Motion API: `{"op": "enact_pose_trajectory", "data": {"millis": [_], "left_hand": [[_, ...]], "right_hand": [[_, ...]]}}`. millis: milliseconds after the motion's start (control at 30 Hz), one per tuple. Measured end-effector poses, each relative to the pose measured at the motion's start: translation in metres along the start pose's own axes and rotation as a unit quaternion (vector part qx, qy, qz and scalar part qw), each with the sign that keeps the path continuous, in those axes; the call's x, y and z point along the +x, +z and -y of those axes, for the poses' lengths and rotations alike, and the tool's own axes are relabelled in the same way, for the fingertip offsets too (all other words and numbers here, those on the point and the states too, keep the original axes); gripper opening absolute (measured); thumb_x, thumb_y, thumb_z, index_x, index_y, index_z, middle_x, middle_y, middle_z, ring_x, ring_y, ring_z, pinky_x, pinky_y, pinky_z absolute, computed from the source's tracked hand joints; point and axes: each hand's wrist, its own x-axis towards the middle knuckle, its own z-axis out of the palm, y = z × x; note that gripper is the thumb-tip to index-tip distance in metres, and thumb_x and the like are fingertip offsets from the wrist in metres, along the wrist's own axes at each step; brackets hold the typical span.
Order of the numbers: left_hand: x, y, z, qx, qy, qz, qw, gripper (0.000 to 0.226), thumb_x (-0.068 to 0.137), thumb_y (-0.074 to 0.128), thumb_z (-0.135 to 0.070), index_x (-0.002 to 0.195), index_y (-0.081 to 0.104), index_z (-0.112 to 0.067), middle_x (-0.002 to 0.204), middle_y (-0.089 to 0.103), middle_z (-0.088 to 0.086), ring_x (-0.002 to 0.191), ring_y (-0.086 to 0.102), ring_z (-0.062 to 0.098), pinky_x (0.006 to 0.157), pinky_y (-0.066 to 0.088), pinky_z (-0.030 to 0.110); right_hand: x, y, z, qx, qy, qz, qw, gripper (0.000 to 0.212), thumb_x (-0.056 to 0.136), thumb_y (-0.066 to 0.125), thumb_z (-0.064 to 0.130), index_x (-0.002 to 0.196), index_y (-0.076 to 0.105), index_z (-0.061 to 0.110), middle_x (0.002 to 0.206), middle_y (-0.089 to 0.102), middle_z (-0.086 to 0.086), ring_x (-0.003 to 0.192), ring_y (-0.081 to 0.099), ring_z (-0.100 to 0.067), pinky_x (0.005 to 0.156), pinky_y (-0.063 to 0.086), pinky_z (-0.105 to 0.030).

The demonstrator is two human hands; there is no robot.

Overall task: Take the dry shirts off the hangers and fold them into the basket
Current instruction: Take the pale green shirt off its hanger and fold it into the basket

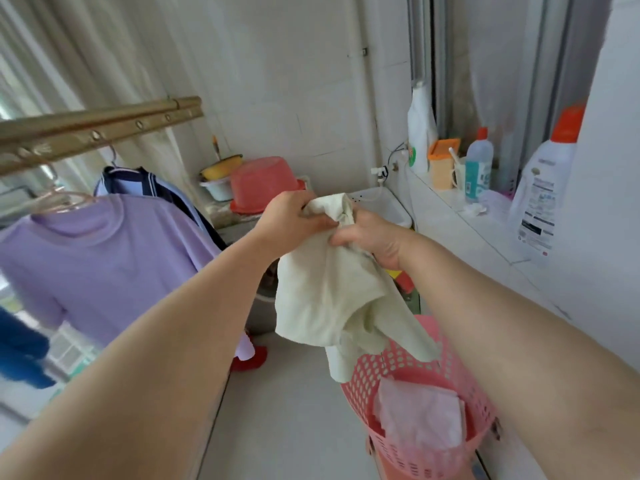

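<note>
A pale cream shirt (332, 299) hangs bunched from both my hands in the middle of the view, its lower end dangling over the rim of the pink perforated basket (363, 379). My left hand (291, 223) grips its upper edge from the left. My right hand (374, 237) pinches the cloth just to the right, close against the left hand. Inside the basket lies a folded pale pink garment (422, 417). A lilac shirt (104, 258) hangs on a pink hanger (62, 202) from the brass drying rail (97, 128) at left. Behind it hangs a navy and light blue garment (145, 183).
A tiled ledge (460, 233) on the right carries detergent bottles (543, 188) and small containers. A red upturned basin (263, 183) and a yellow bowl (221, 169) sit at the back beside a white sink (384, 204). A dark blue garment (20, 348) hangs at the far left.
</note>
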Motion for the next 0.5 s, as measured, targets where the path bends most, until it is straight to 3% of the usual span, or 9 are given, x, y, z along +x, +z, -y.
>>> {"op": "enact_pose_trajectory", "data": {"millis": [67, 133, 233, 300, 367, 433, 500], "left_hand": [[0.001, -0.007, -0.004, 0.0, 0.024, -0.042, 0.999, 0.036, 0.079, 0.075, -0.027, 0.06, 0.045, -0.018, 0.06, 0.045, -0.003, 0.053, 0.038, 0.008, 0.051, 0.032, 0.024], [0.002, -0.016, -0.005, 0.007, 0.034, -0.057, 0.998, 0.04, 0.081, 0.073, -0.024, 0.057, 0.041, -0.022, 0.058, 0.039, -0.007, 0.052, 0.034, 0.004, 0.048, 0.027, 0.018], [0.002, -0.035, 0.002, -0.006, 0.02, -0.051, 0.998, 0.025, 0.081, 0.073, -0.024, 0.068, 0.059, -0.008, 0.066, 0.048, -0.002, 0.059, 0.041, 0.009, 0.058, 0.033, 0.023], [-0.001, -0.048, 0.004, -0.046, 0.006, -0.066, 0.997, 0.018, 0.082, 0.074, -0.023, 0.082, 0.067, -0.006, 0.072, 0.054, -0.006, 0.064, 0.047, 0.005, 0.062, 0.04, 0.019], [-0.005, -0.063, 0.006, -0.088, -0.003, -0.09, 0.992, 0.01, 0.082, 0.073, -0.019, 0.091, 0.069, -0.016, 0.074, 0.059, -0.014, 0.066, 0.053, -0.003, 0.063, 0.043, 0.008], [-0.01, -0.077, 0.015, -0.089, -0.018, -0.101, 0.991, 0.007, 0.081, 0.074, -0.021, 0.086, 0.07, -0.023, 0.076, 0.064, -0.009, 0.07, 0.059, 0.006, 0.069, 0.048, 0.019], [-0.014, -0.087, 0.029, -0.047, -0.044, -0.087, 0.994, 0.009, 0.079, 0.076, -0.026, 0.077, 0.068, -0.023, 0.076, 0.064, -0.002, 0.072, 0.059, 0.014, 0.07, 0.047, 0.029]], "right_hand": [[-0.003, -0.006, -0.001, -0.05, 0.004, 0.012, 0.999, 0.074, 0.065, 0.074, 0.008, 0.133, 0.046, 0.02, 0.12, 0.062, -0.01, 0.107, 0.063, -0.024, 0.089, 0.055, -0.039], [-0.008, -0.012, -0.008, -0.086, 0.032, 0.034, 0.995, 0.065, 0.068, 0.08, 0.005, 0.124, 0.053, 0.022, 0.113, 0.067, -0.006, 0.101, 0.066, -0.021, 0.084, 0.057, -0.037], [-0.021, -0.015, -0.022, -0.171, 0.081, 0.075, 0.979, 0.049, 0.069, 0.081, 0.004, 0.11, 0.06, 0.021, 0.1, 0.069, 0.005, 0.087, 0.066, -0.003, 0.069, 0.053, -0.017], [-0.024, -0.012, -0.039, -0.234, 0.11, 0.07, 0.963, 0.033, 0.075, 0.075, 0.004, 0.102, 0.061, 0.018, 0.09, 0.066, 0.009, 0.074, 0.062, 0.006, 0.058, 0.047, -0.008], [-0.025, -0.009, -0.06, -0.261, 0.13, 0.052, 0.955, 0.027, 0.081, 0.069, 0.009, 0.107, 0.064, 0.009, 0.1, 0.068, 0.001, 0.093, 0.066, -0.01, 0.076, 0.054, -0.02], [-0.027, -0.006, -0.074, -0.222, 0.146, 0.013, 0.964, 0.025, 0.087, 0.059, 0.012, 0.112, 0.062, 0.009, 0.111, 0.067, -0.006, 0.105, 0.063, -0.023, 0.093, 0.052, -0.038], [-0.03, -0.006, -0.077, -0.181, 0.157, -0.03, 0.97, 0.021, 0.091, 0.052, 0.012, 0.11, 0.06, 0.016, 0.113, 0.065, -0.006, 0.105, 0.063, -0.025, 0.091, 0.051, -0.039]]}}
